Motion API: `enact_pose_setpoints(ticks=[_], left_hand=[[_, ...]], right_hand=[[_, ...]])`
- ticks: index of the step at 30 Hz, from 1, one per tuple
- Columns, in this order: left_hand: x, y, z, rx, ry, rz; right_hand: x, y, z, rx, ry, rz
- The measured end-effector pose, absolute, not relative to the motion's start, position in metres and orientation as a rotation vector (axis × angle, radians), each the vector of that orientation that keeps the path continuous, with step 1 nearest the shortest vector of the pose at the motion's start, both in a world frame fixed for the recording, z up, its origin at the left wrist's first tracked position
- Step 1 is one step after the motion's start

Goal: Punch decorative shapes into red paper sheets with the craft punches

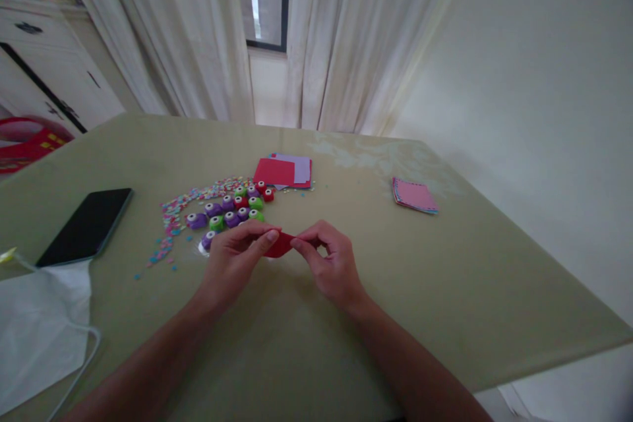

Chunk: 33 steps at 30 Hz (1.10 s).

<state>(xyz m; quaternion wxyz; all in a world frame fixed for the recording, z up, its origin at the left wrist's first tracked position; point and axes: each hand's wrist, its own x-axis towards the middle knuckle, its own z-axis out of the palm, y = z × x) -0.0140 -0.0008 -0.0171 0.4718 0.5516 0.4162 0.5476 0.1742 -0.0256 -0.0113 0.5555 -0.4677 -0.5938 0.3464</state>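
Observation:
Between my two hands is a small piece of red paper (280, 245), held above the table. My left hand (237, 252) pinches its left side between thumb and fingers. Its right corner is gripped by the thumb and fingertips of my right hand (330, 260). Just beyond my left hand lie several small purple, green and red round pieces with white eye-like tops (230, 210); a few are partly hidden behind that hand. Tiny pastel confetti bits (190, 198) curve around them on the left.
Red and lilac paper squares (274, 172) are stacked farther back. A pile of pink-topped squares (415, 196) lies to the right. On the left are a black phone (86, 225) and a white sheet or pouch with a cord (42, 330). The table (445, 290) meets a wall at right.

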Motion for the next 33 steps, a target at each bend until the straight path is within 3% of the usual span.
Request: enact_pose_setpoints(ticks=[5, 11, 16, 33], left_hand=[[-0.016, 0.0, -0.022, 1.486, 1.103, 1.31], [-0.009, -0.003, -0.025, 1.451, 1.056, 1.311], [-0.008, 0.0, -0.028, 1.516, 0.968, 1.159], [-0.004, -0.001, -0.026, 1.406, 0.984, 1.251]], right_hand=[[0.175, -0.022, -0.014, -1.127, -1.301, 0.711], [0.178, -0.016, -0.02, -1.099, -1.218, 1.034], [0.183, -0.017, -0.017, -1.155, -1.415, 0.782], [0.189, -0.018, -0.009, -1.149, -1.777, 0.732]])
